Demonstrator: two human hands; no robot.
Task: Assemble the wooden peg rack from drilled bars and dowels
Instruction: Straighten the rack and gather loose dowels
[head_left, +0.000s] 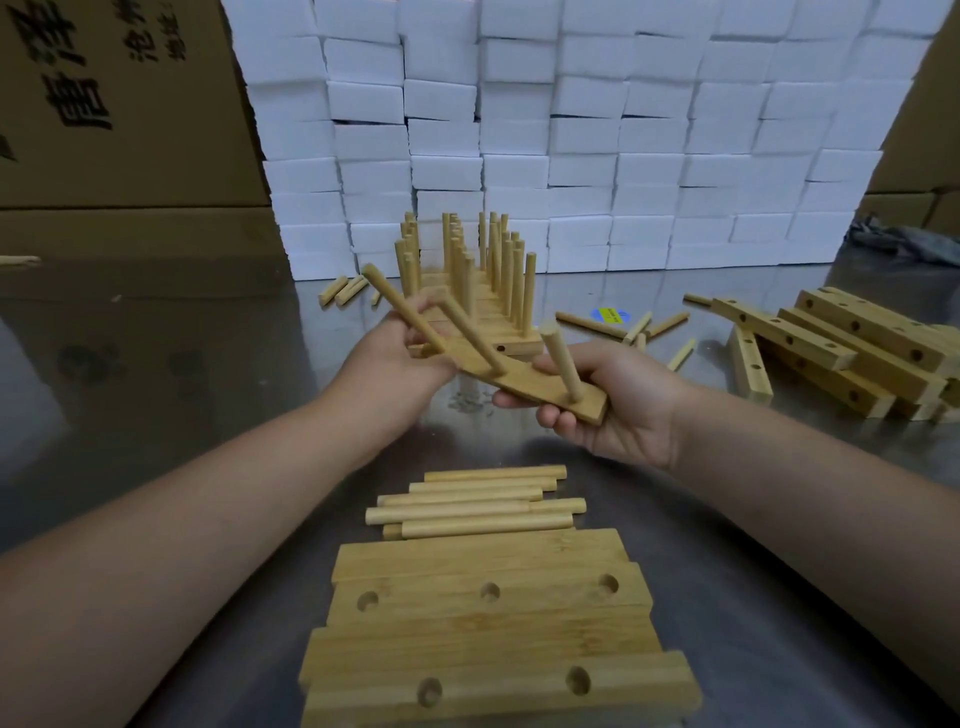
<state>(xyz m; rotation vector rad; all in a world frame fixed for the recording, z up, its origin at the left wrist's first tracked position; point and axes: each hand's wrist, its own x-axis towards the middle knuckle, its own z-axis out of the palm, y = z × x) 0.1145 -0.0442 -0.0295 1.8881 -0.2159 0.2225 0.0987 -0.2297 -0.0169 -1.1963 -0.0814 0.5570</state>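
Here, bar (524, 387) slants near-right, dowels (470, 332) up-left.

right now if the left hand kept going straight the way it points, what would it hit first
Most likely the row of finished peg racks standing just beyond the left hand, which grips one end of the dowelled bar; the gap between them is unclear here.

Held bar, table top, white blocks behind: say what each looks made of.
Held bar: light wood, possibly bamboo, unpainted and matt; fine straight grain shows. Table top: likely bare metal, grey and glossy; it mirrors the blocks and boxes behind. White blocks: probably foam or plain cartons; matt white with soft edges, too blurred to settle.
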